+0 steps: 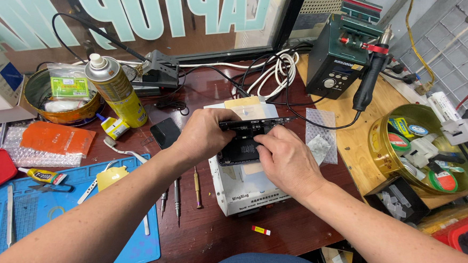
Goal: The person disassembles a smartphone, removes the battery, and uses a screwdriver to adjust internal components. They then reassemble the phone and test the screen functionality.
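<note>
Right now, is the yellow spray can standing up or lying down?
Standing up. The yellow spray can sits on its base, white nozzle pointing upward.

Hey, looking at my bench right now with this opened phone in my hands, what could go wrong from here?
The opened phone sits on a small white box, held by your left hand and right hand; it might slip off. The loose screwdrivers near the table edge could roll off. The spray can stands close to your left forearm and may get knocked over.
</note>
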